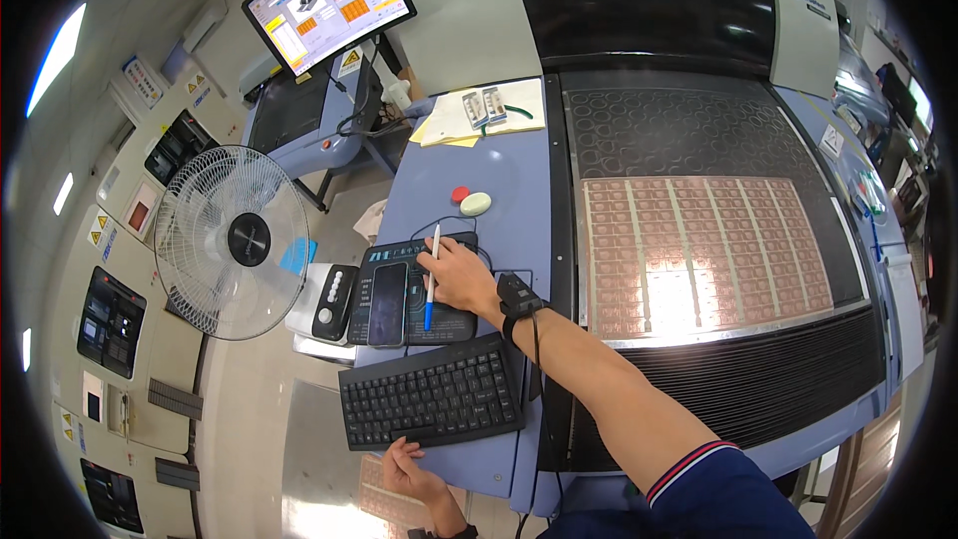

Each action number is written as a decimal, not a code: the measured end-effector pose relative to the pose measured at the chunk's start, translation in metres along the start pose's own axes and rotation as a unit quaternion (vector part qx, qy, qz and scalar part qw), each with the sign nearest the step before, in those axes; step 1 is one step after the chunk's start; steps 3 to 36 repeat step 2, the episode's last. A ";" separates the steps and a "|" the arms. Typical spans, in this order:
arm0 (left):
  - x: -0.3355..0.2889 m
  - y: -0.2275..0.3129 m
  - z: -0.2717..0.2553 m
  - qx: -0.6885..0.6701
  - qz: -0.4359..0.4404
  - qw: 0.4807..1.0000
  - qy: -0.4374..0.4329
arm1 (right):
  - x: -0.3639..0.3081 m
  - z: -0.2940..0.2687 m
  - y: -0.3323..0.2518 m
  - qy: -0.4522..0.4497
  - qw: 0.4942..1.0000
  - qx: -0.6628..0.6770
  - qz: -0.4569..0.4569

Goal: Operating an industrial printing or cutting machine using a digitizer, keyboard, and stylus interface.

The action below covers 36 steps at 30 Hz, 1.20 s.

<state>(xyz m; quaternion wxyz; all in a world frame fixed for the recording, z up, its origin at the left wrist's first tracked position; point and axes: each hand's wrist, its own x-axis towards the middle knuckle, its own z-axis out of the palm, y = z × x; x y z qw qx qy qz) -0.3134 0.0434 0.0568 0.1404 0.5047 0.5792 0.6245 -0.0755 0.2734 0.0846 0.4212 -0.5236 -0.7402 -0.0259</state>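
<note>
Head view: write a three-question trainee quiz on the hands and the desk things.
1. True or false: the right hand rests on a mouse over the dark mouse pad, with a pen between its fingers.
2. What is the left hand touching? A) the fan B) the front edge of the black keyboard C) the phone
3. Fill in: beyond the mouse pad lie a red button and a ____ oval one.

Key: 1 true; 2 B; 3 white.
</note>
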 end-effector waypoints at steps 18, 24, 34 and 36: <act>0.000 -0.003 0.000 -0.007 0.001 1.000 0.000 | 0.001 0.000 0.001 -0.019 1.000 -0.010 0.005; 0.000 -0.003 0.000 -0.007 0.001 1.000 0.000 | 0.001 0.000 0.001 -0.019 1.000 -0.010 0.005; 0.000 -0.003 0.000 -0.007 0.001 1.000 0.000 | 0.001 0.000 0.001 -0.019 1.000 -0.010 0.005; 0.000 -0.003 0.000 -0.007 0.001 1.000 0.000 | 0.001 0.000 0.001 -0.019 1.000 -0.010 0.005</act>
